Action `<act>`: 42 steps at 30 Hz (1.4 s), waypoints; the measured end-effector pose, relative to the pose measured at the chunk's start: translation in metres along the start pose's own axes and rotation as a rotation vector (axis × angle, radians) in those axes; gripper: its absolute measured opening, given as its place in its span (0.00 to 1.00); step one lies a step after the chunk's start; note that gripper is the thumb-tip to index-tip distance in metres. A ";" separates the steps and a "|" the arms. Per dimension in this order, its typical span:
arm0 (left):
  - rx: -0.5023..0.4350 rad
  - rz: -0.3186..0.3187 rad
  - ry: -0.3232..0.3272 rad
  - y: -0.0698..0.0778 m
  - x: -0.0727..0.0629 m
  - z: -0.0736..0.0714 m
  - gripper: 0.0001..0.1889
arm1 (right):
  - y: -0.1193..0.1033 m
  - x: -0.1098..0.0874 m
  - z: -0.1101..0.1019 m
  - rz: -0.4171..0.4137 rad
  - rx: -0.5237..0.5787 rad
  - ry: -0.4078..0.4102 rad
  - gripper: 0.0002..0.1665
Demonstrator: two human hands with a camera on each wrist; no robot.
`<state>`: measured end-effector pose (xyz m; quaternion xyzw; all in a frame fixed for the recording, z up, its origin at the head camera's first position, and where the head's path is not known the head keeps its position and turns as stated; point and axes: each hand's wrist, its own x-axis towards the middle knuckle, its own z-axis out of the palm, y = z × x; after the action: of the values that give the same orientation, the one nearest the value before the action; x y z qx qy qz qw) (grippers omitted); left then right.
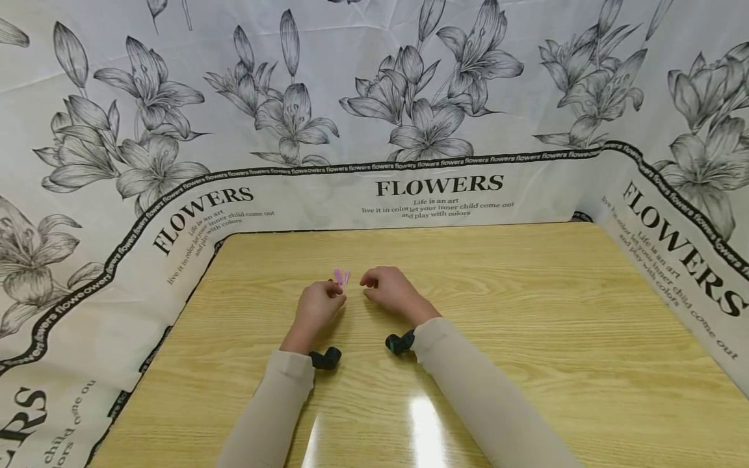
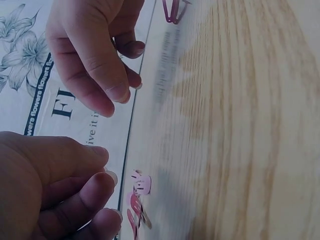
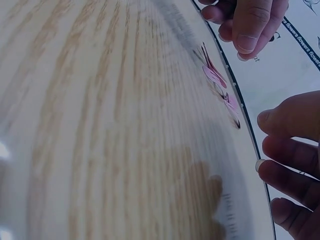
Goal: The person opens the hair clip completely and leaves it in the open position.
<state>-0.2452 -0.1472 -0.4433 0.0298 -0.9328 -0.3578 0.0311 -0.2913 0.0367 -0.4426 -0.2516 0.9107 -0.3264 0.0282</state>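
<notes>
Several small pink hair clips (image 1: 337, 276) lie on the wooden table (image 1: 526, 292), just beyond the left fingertips. In the left wrist view, the pink hair clips (image 2: 143, 185) show near the bottom, apart from the fingers. My left hand (image 1: 318, 305) has its fingers loosely bent, with nothing visible between them. To its right, my right hand (image 1: 391, 290) hovers with thumb and fingers apart, holding nothing visible. In the right wrist view, the pink hair clips (image 3: 215, 76) lie between the two hands. A dark pink clip (image 2: 172, 12) is cut off at the left wrist view's top edge.
A white cloth (image 1: 439, 195) printed with flowers and lettering stands around the table's back and sides. Dark wrist devices (image 1: 326, 358) sit below both hands. Light reflects off the front of the tabletop.
</notes>
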 end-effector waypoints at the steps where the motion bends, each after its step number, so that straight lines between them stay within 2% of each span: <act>1: 0.000 -0.004 0.005 0.000 0.000 0.000 0.07 | 0.000 0.001 0.001 -0.002 0.000 -0.003 0.11; 9: 0.010 -0.049 0.006 -0.003 -0.001 -0.001 0.07 | 0.002 0.011 0.011 -0.010 0.000 -0.014 0.10; 15: 0.041 -0.033 0.026 -0.009 -0.001 0.000 0.08 | 0.000 0.018 0.016 -0.006 -0.004 -0.030 0.10; 22: 0.078 -0.029 0.049 -0.011 0.001 0.001 0.08 | -0.003 0.028 0.020 -0.044 -0.037 -0.027 0.09; 33: 0.076 -0.003 0.055 -0.014 0.004 0.002 0.07 | -0.007 0.039 0.022 -0.053 -0.087 -0.056 0.10; 42: 0.058 -0.022 0.035 -0.012 0.006 0.003 0.08 | -0.010 0.046 0.022 -0.076 -0.122 -0.058 0.08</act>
<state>-0.2509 -0.1550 -0.4531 0.0474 -0.9416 -0.3305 0.0427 -0.3219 -0.0047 -0.4486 -0.2966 0.9176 -0.2634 0.0270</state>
